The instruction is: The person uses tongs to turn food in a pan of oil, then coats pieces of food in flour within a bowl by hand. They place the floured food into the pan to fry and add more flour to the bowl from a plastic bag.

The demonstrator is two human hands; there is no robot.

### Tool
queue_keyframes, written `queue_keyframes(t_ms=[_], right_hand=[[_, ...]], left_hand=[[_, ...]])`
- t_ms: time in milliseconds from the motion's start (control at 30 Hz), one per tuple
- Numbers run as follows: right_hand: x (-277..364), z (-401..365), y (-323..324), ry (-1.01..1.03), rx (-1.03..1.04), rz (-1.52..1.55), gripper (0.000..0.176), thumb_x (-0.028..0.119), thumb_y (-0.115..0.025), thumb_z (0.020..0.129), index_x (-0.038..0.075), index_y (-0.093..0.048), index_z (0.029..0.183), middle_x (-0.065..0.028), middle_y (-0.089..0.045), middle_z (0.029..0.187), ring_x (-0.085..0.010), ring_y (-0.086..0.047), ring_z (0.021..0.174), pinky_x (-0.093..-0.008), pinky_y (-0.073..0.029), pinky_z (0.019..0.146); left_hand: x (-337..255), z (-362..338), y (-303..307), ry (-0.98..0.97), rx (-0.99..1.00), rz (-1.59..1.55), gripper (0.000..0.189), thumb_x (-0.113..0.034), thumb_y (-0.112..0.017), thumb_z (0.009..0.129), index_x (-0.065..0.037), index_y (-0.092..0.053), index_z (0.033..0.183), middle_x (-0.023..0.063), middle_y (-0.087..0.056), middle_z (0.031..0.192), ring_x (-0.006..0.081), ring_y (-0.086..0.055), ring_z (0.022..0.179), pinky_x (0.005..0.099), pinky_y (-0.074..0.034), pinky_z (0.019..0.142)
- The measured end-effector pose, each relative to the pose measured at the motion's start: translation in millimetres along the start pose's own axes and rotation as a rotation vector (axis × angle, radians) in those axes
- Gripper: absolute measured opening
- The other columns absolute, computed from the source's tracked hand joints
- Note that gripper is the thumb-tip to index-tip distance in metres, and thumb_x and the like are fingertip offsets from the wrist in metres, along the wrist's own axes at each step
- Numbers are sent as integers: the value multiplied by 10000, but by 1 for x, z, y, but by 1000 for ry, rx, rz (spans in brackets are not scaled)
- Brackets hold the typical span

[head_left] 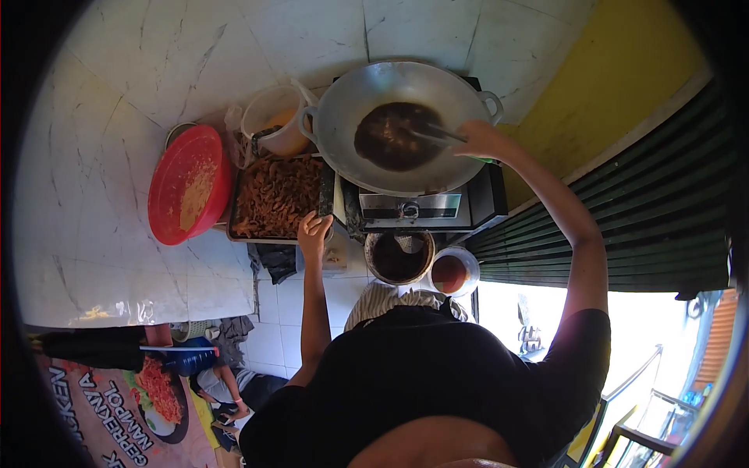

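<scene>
A wide metal wok (339,117) sits on a gas stove (468,207), with dark liquid (394,140) and some lighter pieces in its middle. My right hand (477,140) is closed around the handle of a metal utensil (437,134), whose far end dips into the liquid. My left hand (314,228) rests at the front right corner of a tray of brown food pieces (273,195). Its fingers are bent, and whether they grip the tray edge is too small to tell.
A red basin (187,187) tilts left of the tray. Behind the tray stands a clear tub (273,117). Below the stove are a dark-filled pot (399,257) and a white bucket (452,273). Another person's arm (232,386) shows at lower left, beside a printed banner (117,413).
</scene>
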State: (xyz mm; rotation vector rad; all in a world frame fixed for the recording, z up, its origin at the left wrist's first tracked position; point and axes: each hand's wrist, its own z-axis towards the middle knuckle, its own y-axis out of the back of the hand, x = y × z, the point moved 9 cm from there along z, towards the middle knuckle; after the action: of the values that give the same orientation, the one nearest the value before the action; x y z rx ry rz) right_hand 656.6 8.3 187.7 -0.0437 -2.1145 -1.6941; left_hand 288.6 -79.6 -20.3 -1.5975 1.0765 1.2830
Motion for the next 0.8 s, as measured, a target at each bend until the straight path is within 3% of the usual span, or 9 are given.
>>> queue_keyframes(t_ms=[233, 367, 433, 467, 500, 567, 600, 633, 800], right_hand=[[17, -13, 1, -10, 2, 86, 397, 253, -617, 644, -57, -580, 888, -222, -590, 774, -303, -583, 680, -358, -443, 631], [12, 3, -3, 98, -112, 121, 485, 275, -625, 652, -65, -544, 988, -228, -580, 895, -280, -585, 748, -333, -437, 670], [32, 4, 11, 78, -165, 231, 513, 305, -631, 662, -82, -539, 985, -235, -572, 925, -238, -578, 767, -310, -430, 677], [50, 6, 12, 104, -151, 231, 513, 305, -631, 662, -82, -539, 985, -235, -572, 925, -238, -578, 767, -310, -430, 677], [66, 6, 18, 98, -183, 243, 512, 311, -634, 664, -76, -542, 986, -225, -579, 917, -206, -572, 717, -299, -430, 643], [101, 9, 21, 114, -215, 255, 511, 317, -636, 667, -71, -545, 986, -214, -585, 909, -174, -566, 666, -288, -429, 608], [116, 12, 13, 55, -161, 299, 500, 313, -636, 673, -66, -547, 986, -186, -595, 873, -143, -540, 612, -274, -419, 565], [129, 16, 4, -3, -108, 344, 489, 310, -635, 678, -62, -550, 985, -158, -604, 837, -112, -514, 557, -261, -409, 523], [221, 35, -46, 94, -114, 412, 465, 271, -625, 708, -44, -532, 1037, -86, -587, 742, -55, -463, 531, -227, -383, 483]], left_hand=[[-10, -43, 13, -93, -199, 228, 469, -335, -665, 702, -28, -512, 1021, 122, -523, 967, 197, -545, 847, 297, -434, 710], [56, -95, 79, -35, -274, 427, 387, -337, -613, 741, -14, -552, 946, 120, -572, 897, 215, -552, 835, 309, -423, 730], [151, -135, 147, 121, -320, 545, 341, -333, -563, 774, -11, -573, 886, 107, -587, 798, 181, -543, 756, 293, -418, 683], [190, -166, 178, 144, -334, 656, 384, -379, -541, 767, -5, -580, 847, 131, -591, 774, 241, -557, 728, 339, -422, 672], [226, -203, 209, 452, -312, 838, 449, -398, -546, 748, 5, -561, 944, 205, -571, 914, 319, -544, 876, 360, -417, 759], [276, -287, 249, 713, -103, 924, 419, -379, -506, 759, 2, -572, 922, 230, -560, 906, 350, -536, 878, 392, -419, 763], [370, -317, 262, 584, 309, 1353, 389, -370, -500, 758, -14, -587, 887, 223, -563, 897, 352, -534, 877, 411, -419, 758], [343, -377, 278, 584, 284, 1352, 389, -370, -500, 758, -14, -587, 887, 223, -563, 897, 352, -534, 877, 411, -419, 758], [310, -357, 390, 364, -78, 1314, 355, -350, -503, 761, -22, -591, 866, 216, -567, 885, 351, -535, 866, 415, -422, 748]])
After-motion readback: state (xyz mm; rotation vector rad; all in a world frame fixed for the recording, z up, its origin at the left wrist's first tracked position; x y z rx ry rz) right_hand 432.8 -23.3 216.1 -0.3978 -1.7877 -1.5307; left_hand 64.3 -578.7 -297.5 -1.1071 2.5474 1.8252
